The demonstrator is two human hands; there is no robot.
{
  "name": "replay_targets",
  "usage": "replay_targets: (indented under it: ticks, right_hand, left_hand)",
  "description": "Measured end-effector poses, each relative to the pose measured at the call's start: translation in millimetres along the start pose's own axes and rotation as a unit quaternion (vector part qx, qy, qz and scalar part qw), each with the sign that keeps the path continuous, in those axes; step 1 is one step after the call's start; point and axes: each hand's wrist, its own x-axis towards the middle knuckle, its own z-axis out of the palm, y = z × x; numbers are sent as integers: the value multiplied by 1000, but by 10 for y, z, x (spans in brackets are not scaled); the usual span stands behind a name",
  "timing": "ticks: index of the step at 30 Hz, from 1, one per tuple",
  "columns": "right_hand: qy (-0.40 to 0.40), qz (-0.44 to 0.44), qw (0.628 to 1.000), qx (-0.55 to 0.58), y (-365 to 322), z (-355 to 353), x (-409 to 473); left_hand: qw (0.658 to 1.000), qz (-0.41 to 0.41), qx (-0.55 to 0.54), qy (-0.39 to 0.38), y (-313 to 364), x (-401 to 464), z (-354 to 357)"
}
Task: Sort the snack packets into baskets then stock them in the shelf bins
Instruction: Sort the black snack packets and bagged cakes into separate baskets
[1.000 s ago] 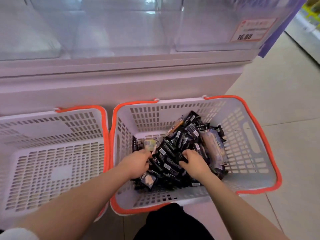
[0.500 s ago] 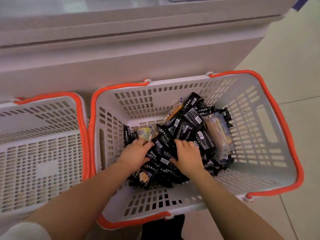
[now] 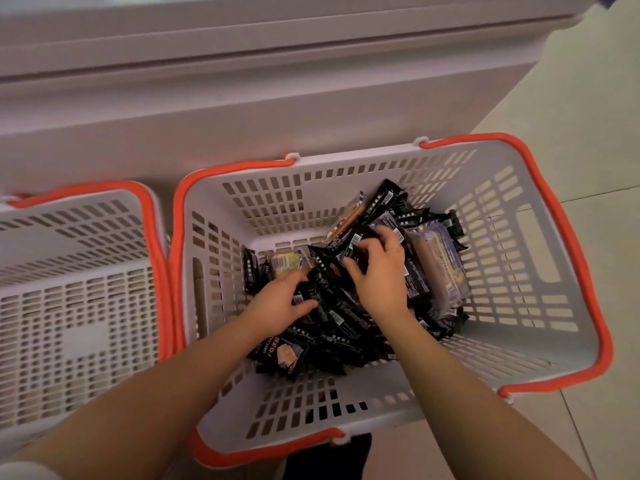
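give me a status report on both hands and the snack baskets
Left hand and right hand both gripping black snack packets in the right orange-rimmed white plastic basket. Left matching basket holds nothing visible. Nothing in the way.

Perforated matt grey plastic w/ orange rims on both baskets (image 3: 519, 271) (image 3: 79, 306). Glossy black foil-look snack packets (image 3: 343, 317), a few clear crinkly wrappers (image 3: 440, 265). Smooth tiled floor (image 3: 588, 116), matt white shelf base (image 3: 242, 109).
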Motion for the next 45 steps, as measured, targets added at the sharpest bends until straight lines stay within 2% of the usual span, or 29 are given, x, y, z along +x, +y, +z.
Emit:
replay_targets:
  ticks: [2,4,12,15,17,20,23,25,28,30,33,36,38,42,45]
  right_hand:
    - [-16,62,996,70,-23,26,71]
    - [-36,88,990,101,-26,43,123]
    - [-83,97,990,61,55,115,102]
    - [-114,84,983,115,16,129,0]
    - [-118,76,980,140,-28,97,-61]
    - [-67,95,967,228,-165,-49,-152]
    - [-52,120,936,326,-410,-231,-256]
    - [-91,120,911,383,-661,-332,-328]
    - [-177,100,873,444,-1156,-397,-414]
    - [-212,66,869,442,-1540,-369,-483]
    - [-239,14,874,423,-2073,-235,-592]
    - [-281,0,873,398,-2471,21,-720]
    - [-323,17,875,360,-2613,224,-817]
    - [-415,1,891,185,-2657,492,-951]
    - [-390,-22,908,151,-2630,461,-964]
  left_hand:
    - [999,-22,-28,-8,8,20,21]
    - [998,-35,-44,-4,22,32,51]
    - [992,-79,-94,-15,12,23,141]
    - [989,-67,-130,-37,35,-9,91]
    - [986,-62,-152,-13,90,-68,34]
    - [973,-51,-215,72,187,-244,-142]
    - [948,-11,-279,151,240,-553,-421]
    - [925,9,-317,211,249,-803,-637]
    - [872,9,-364,328,141,-1143,-923]
    - [827,-14,-398,397,1,-1370,-1067]
    - [758,-79,-462,453,-334,-1657,-1166]
    - [727,-111,-468,489,-644,-1917,-1189]
    - [733,-124,-437,507,-804,-2062,-1163]
    - [791,-187,-342,472,-1085,-2238,-1001]
    - [836,-204,-281,426,-1164,-2240,-897]
